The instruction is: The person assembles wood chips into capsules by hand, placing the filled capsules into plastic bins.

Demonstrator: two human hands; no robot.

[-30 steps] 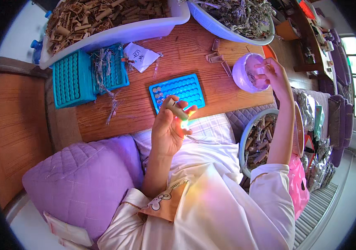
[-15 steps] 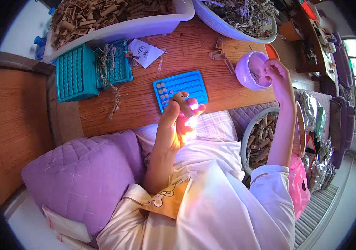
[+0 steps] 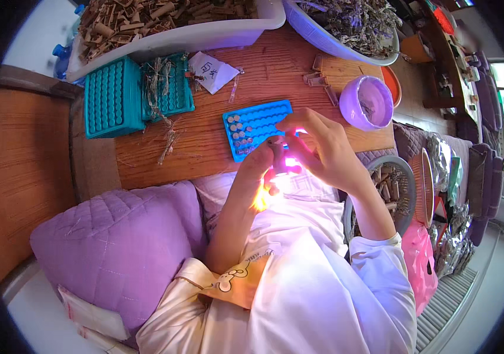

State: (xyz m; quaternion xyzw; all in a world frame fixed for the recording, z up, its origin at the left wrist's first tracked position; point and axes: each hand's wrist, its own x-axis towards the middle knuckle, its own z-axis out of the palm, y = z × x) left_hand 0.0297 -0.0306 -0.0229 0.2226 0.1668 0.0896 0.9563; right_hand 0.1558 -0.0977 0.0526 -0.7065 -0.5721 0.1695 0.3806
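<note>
Head view: left hand (image 3: 256,171) had its grip around a stubby brown cylindrical tube (image 3: 278,154), long axis roughly fore-and-aft, nearside of a rectangular blue plastic tray (image 3: 268,117). Right hand (image 3: 330,152) was just right of the tube's far end; whether its grip was closed: could not tell.

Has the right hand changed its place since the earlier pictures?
Yes. Judged against the purple bowl, where it was before, the right hand has moved left, close to the left hand.
</note>
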